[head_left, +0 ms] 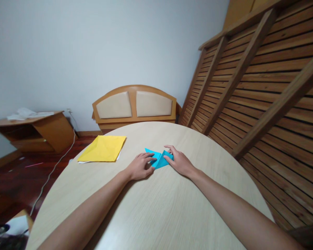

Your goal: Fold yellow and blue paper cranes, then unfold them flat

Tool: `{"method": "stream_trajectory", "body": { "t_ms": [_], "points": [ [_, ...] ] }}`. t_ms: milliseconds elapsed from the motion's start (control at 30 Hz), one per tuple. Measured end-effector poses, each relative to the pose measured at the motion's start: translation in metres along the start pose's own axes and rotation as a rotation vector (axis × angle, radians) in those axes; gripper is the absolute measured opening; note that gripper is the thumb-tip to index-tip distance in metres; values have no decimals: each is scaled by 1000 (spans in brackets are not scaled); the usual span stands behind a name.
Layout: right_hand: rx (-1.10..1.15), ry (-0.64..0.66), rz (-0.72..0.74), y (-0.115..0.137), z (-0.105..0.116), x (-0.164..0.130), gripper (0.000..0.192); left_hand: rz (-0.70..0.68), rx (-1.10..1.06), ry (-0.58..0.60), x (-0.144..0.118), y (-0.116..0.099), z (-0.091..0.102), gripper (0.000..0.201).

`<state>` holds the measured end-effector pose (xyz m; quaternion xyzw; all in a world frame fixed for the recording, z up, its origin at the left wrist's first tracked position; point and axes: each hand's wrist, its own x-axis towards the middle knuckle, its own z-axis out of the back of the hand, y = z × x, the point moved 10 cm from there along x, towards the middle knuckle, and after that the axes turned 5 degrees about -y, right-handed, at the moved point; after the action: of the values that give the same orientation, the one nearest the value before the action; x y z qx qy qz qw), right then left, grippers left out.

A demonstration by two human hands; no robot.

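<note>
Both arms are bare all the way from the bottom edge of the shot, no sleeves showing anywhere. No watch, no bracelet, no rings that I can spot on the left hand or the right hand. Nails look short and plain, no gloves either.

A small sheet of bright blue paper, folded into pointed triangular flaps with a raised middle crease, lies flat on the round table, toward its far edge.
</note>
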<state>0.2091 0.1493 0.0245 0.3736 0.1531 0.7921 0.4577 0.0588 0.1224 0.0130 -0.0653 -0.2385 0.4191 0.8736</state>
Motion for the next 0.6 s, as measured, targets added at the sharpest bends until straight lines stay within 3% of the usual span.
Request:
{"method": "stream_trajectory", "body": {
  "t_ms": [267, 467, 600],
  "points": [
    [-29, -6, 65, -5, -1, -1, 40, -81, -27, 10, 0, -14, 1, 36],
    [-158, 38, 149, 1, -6, -2, 23, -138, -90, 9, -1, -26, 5, 41],
    [-274, 77, 166, 8, -10, -4, 23, -170, -22, 57, -2, -32, 4, 39]
  ]
}}
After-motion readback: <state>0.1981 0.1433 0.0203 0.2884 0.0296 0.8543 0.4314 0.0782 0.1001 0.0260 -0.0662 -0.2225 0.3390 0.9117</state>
